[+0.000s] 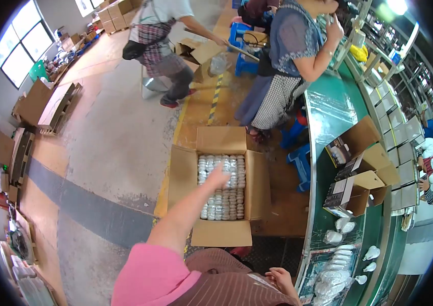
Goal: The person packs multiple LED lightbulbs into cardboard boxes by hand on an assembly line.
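Note:
My left hand [218,177] is stretched over an open cardboard carton [182,176] on the floor, over the packed rows. It is slightly blurred, with at least one finger extended and nothing visible in it. Rows of small clear-wrapped white and tan pieces [221,204] fill the carton; their exact kind is too small to tell. All its flaps are folded outward. My right hand [281,280] is close to my striped apron [226,285], fingers curled in, with no object showing. To its right, on the green workbench [334,97], lie white light bulbs [371,253] and wrapped white pieces [333,275].
Open printed boxes [351,196] stand on the bench. Blue stools [300,166] are beside it. One person [283,66] stands ahead by the bench; another [163,46] bends with a long handle on the left. Pallets [58,109] line the left wall.

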A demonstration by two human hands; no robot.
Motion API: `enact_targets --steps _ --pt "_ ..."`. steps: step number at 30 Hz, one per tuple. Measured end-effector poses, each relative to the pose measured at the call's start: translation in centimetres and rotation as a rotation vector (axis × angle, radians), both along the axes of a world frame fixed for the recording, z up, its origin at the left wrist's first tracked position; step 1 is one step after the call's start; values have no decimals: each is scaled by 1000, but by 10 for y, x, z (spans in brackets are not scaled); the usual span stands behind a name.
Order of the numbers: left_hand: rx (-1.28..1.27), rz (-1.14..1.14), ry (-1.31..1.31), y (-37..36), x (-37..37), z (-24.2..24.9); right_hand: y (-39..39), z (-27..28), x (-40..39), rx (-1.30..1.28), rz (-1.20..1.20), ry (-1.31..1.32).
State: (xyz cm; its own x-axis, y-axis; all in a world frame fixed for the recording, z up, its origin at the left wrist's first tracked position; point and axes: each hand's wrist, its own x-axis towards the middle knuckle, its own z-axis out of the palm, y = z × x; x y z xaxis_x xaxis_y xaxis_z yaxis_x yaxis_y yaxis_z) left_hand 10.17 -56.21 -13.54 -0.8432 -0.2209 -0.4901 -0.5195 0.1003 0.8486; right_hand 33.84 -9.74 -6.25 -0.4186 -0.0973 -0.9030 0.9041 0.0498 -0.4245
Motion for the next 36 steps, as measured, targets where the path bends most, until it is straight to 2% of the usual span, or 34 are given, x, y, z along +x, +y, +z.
enact_targets --steps 1,2,3,5,6,8,10,11,12,13,15,18,19,20,21,22,23,24,25,27,28,30,36 --pt "85 110 34 -16 -40 53 6 13 4 -27 -49 52" --pt "57 161 38 -34 -74 88 11 26 9 -54 -99 101" --pt "-91 228 41 -54 -107 100 14 39 16 -81 -149 146" --pt "-290 265 -47 -81 -144 167 7 65 23 -32 -201 205" --pt "-339 292 -86 -91 -160 187 4 79 25 -3 -232 233" --pt "-189 365 108 -88 -184 203 3 97 35 46 -202 300" --pt "-236 230 191 -40 -175 219 13 102 46 78 -164 380" --pt "-263 163 235 -10 -169 223 22 101 52 128 -147 403" --pt "-211 111 207 22 -170 202 36 96 60 176 -131 425" --pt "-81 7 147 55 -157 193 53 89 68 225 -112 449" --pt "62 -34 23 118 -130 170 93 71 83 245 -121 490" --pt "-75 -109 18 176 -127 157 129 96 98 342 -49 570" --pt "-87 -151 77 194 -119 168 138 107 103 255 -115 568" --pt "-93 -223 139 212 -111 179 101 164 90 184 -277 557" --pt "-40 -329 270 225 -110 179 116 158 95 74 -307 587" --pt "322 -320 347 242 -100 177 127 146 100 214 -309 607" --pt "482 -468 338 260 -96 178 123 173 91 371 -238 573" --pt "250 -449 385 289 -76 186 126 183 91 239 -349 629" --pt "121 -484 364 308 -66 181 132 196 86 281 -333 643" --pt "196 -572 335 333 -45 169 149 207 84 200 -413 681" --pt "128 -629 338 345 -34 175 161 212 83 176 -439 685" --pt "160 -648 326 362 -27 172 183 218 84 201 -501 734" --pt "180 -655 562 385 -48 230 265 229 82 478 -604 849"
